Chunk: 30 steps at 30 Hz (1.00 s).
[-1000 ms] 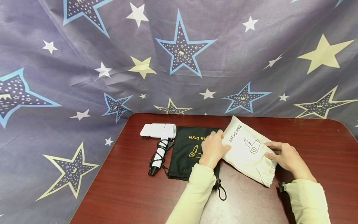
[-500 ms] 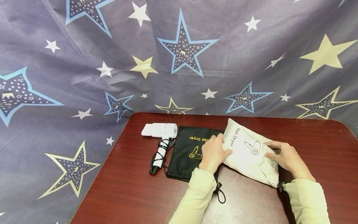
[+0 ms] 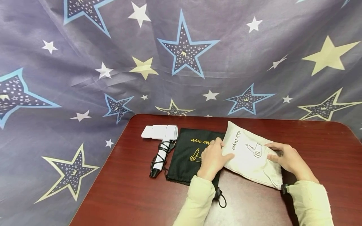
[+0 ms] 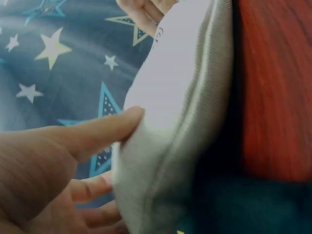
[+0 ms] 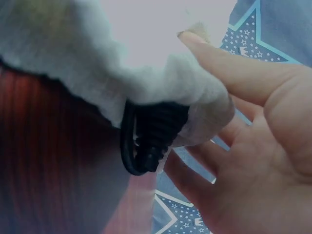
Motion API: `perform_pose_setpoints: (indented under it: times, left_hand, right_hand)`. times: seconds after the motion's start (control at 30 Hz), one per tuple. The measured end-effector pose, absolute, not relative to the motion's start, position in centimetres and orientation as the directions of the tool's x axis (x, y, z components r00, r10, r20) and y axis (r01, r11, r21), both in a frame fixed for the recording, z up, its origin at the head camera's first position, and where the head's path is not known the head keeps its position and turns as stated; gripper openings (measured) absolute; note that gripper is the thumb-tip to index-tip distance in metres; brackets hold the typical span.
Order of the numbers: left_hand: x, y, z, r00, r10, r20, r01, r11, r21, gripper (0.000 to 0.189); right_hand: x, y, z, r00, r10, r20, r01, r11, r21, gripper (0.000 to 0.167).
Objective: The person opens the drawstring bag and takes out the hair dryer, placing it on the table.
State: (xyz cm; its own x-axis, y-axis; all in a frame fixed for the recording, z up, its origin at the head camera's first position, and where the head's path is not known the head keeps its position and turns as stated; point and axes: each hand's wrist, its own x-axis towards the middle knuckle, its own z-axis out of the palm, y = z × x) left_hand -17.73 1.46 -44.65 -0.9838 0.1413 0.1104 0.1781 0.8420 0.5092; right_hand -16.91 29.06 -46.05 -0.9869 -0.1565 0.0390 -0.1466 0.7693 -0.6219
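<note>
Both hands hold a white cloth drawstring pouch (image 3: 246,155) printed "Hair Dryer" and a dryer outline. My left hand (image 3: 212,158) pinches its left edge, thumb on top, as the left wrist view also shows. At the opposite edge, my right hand (image 3: 289,160) grips the pouch near its gathered mouth. From that mouth a black ribbed cord end (image 5: 158,126) sticks out with a loop of cable, seen in the right wrist view. The pouch looks bulky; the rest of its contents is hidden. Beside my left hand lies a black drawstring pouch (image 3: 183,163), also printed "Hair Dryer", partly covered by that hand.
A white hair dryer (image 3: 164,133) lies left of the black pouch, its black cord (image 3: 159,157) wound round the handle. The black pouch's cord loop (image 3: 222,201) trails toward the front of the red-brown table (image 3: 121,194). A star-patterned cloth (image 3: 181,88) hangs behind.
Both hands keep hold of the white pouch, which has moved left and a little nearer, its left end turned down. The black pouch's near end has shifted slightly left.
</note>
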Motion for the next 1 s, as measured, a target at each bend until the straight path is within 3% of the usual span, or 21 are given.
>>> perform_pose_setpoints:
  times: [0.1,0.3,0.57,1.0]
  left_hand:
    - [-17.7,0.9,-44.9,-0.985,0.163,0.060,0.168,0.808,0.565,0.049]
    - [-18.2,0.6,-45.7,-0.977,0.208,-0.050,0.150,0.834,0.531,0.065]
    - [-18.6,0.8,-45.4,-0.969,0.226,-0.099,0.144,0.845,0.516,0.079]
    - [-18.9,0.8,-45.5,-0.974,0.221,-0.044,0.156,0.804,0.574,0.067]
  right_hand:
    - [-16.8,29.2,-46.4,-0.984,-0.162,0.068,-0.169,0.766,-0.620,0.041]
    - [-16.6,29.4,-47.2,-0.971,-0.176,0.162,-0.239,0.748,-0.619,0.039]
    - [-16.7,30.2,-46.9,-0.950,-0.232,0.208,-0.311,0.728,-0.611,0.038]
    - [-17.3,29.9,-47.6,-0.930,-0.264,0.256,-0.364,0.756,-0.544,0.041]
